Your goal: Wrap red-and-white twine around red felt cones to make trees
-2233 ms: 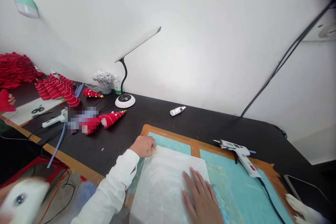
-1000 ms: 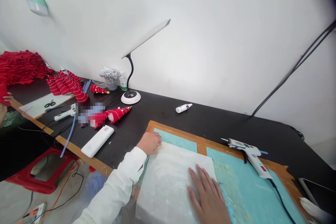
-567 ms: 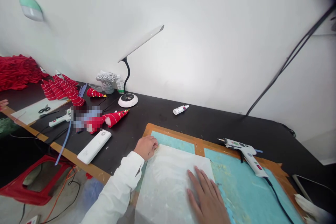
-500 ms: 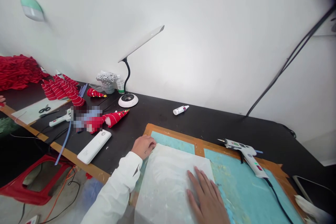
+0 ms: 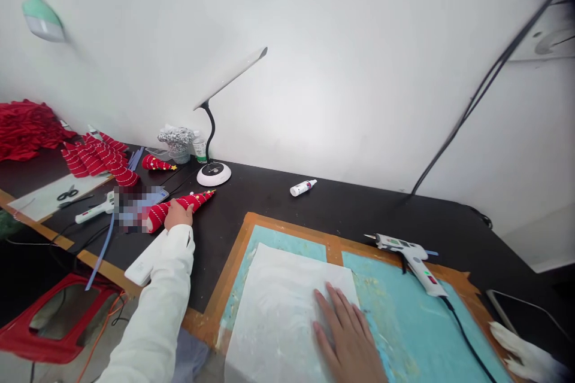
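My left hand (image 5: pixel 179 214) has its fingers closed over a red fabric cone (image 5: pixel 158 215) wound with white stitched lines and dotted with small coloured balls. The cone lies on its side on the dark table, its tip pointing right. Part of its middle is hidden under the hand. My right hand (image 5: pixel 348 332) rests flat, fingers spread, on a white sheet (image 5: pixel 274 305). Under the sheet is a light-blue mat (image 5: pixel 431 335) edged with brown tape. A white power bank (image 5: pixel 142 263) lies partly hidden behind my left sleeve.
A glue gun (image 5: pixel 415 257) lies on the mat at right, near a phone (image 5: pixel 525 323). Behind are a desk lamp (image 5: pixel 214 174) and a small white bottle (image 5: pixel 303 187). Several red striped cones (image 5: pixel 96 155), scissors (image 5: pixel 67 192) and another glue gun (image 5: pixel 94 211) are at left.
My left hand has left the sheet's upper left corner, moved left and closed on the red cone. My right hand stays flat on the sheet. The view has shifted slightly right.
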A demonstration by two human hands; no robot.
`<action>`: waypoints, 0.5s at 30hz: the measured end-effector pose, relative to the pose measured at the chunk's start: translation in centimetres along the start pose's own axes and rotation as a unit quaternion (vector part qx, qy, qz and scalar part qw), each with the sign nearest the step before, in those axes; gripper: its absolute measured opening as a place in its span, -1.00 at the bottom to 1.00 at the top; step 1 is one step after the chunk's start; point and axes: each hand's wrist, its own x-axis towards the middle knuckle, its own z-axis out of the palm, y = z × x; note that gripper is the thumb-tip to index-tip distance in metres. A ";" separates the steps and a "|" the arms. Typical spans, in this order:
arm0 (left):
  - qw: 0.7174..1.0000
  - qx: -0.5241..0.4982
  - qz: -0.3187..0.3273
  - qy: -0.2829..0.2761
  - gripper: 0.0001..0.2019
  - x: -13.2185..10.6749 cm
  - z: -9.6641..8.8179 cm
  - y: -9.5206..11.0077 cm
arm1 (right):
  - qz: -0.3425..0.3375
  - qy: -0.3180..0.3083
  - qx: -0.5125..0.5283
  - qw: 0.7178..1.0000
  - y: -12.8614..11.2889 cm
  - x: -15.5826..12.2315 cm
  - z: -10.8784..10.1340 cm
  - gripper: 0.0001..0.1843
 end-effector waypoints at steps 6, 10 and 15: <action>1.000 0.014 0.009 -0.020 -0.43 0.2 0.3 -0.8 | 0.010 -0.007 0.014 1.000 -0.1 0.1 -0.1 -0.49; 0.999 0.008 0.022 -0.028 -0.36 0.5 0.1 -1.0 | 0.003 -0.016 0.010 1.000 0.1 0.0 -0.1 -0.49; 0.998 -0.006 0.058 -0.010 -0.24 -0.3 -1.3 -1.4 | -0.001 -0.010 -0.001 1.000 0.3 -0.3 0.5 -0.49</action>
